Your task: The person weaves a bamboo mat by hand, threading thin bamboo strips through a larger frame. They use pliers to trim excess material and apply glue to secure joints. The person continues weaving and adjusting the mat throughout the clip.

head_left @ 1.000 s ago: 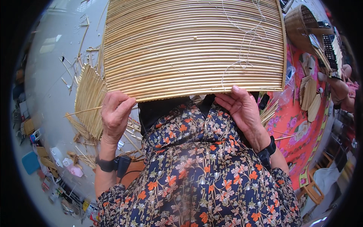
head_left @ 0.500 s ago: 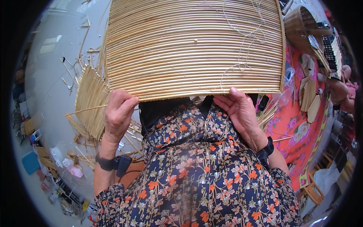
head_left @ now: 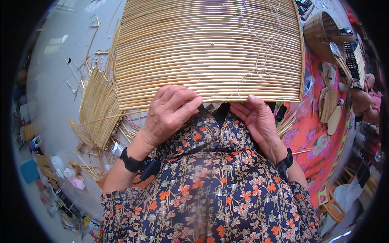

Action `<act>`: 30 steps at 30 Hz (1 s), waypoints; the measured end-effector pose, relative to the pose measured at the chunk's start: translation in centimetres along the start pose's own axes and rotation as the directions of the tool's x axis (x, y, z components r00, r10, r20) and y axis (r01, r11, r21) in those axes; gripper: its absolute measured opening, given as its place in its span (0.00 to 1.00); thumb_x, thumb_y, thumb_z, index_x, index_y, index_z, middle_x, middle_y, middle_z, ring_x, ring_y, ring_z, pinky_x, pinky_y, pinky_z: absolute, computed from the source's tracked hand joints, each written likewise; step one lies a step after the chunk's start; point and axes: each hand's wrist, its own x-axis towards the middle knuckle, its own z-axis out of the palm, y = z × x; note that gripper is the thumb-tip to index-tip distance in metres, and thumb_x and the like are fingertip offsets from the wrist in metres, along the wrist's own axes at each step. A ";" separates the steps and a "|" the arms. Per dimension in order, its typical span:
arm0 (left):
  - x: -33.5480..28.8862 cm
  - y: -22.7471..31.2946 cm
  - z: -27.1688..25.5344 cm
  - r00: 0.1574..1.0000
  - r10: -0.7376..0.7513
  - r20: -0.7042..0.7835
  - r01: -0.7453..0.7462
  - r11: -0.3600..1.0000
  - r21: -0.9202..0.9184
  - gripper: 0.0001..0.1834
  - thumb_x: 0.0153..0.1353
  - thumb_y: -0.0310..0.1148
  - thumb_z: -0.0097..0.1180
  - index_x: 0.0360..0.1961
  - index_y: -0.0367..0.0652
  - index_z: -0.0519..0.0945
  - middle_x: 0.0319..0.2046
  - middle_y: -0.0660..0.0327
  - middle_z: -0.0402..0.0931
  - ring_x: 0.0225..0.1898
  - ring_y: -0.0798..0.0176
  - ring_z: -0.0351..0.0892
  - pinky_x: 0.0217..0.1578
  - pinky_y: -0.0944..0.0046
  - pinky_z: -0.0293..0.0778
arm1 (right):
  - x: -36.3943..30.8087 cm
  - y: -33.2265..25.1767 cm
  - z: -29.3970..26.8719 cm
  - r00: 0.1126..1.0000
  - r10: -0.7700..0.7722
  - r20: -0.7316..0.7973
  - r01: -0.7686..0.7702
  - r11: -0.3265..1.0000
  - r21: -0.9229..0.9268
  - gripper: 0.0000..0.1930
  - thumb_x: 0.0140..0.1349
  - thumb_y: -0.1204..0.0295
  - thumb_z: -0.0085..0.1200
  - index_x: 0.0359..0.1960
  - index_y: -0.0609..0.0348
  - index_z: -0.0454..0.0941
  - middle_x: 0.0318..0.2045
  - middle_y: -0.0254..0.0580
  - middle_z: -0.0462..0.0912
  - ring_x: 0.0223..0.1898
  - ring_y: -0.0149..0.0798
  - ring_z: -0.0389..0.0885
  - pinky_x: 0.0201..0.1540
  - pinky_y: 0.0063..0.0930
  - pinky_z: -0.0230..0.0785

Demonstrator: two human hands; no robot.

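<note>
A flat panel of straw-coloured reed sticks (head_left: 182, 60), laid side by side in rows, spans the upper middle, its near edge against my patterned top. My left hand (head_left: 172, 111) is closed on that near edge, left of centre, fingers pressed together on top. A thin loose reed (head_left: 107, 118) runs out leftward from beneath it; its other end is hidden by the hand. My right hand (head_left: 258, 123) pinches the near edge further right, thumb above and fingers underneath. Pale thread (head_left: 263, 42) lies in loose loops over the panel's right part.
A fan-shaped bundle of reeds (head_left: 95, 107) and scattered offcuts lie on the pale floor at left. On the right are a red floral cloth (head_left: 312, 162), leaf-shaped reed pieces (head_left: 330, 103) and a woven basket (head_left: 320, 34). Another person's arm (head_left: 366, 97) shows at far right.
My left hand has moved right along the panel's near edge, from its left corner toward the middle. More of the loose reed now shows. My right hand has stayed in place.
</note>
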 end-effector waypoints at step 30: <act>-2.2 -3.1 -0.7 0.995 -0.088 -0.047 0.085 0.995 -0.052 0.19 0.53 0.24 0.74 0.47 0.52 0.92 0.45 0.65 0.86 0.49 0.56 0.85 0.50 0.55 0.81 | -1.4 -1.6 -2.3 0.994 0.105 -0.026 -0.106 0.994 -0.031 0.24 0.77 0.63 0.64 0.64 0.68 0.78 0.61 0.62 0.86 0.66 0.59 0.84 0.74 0.56 0.75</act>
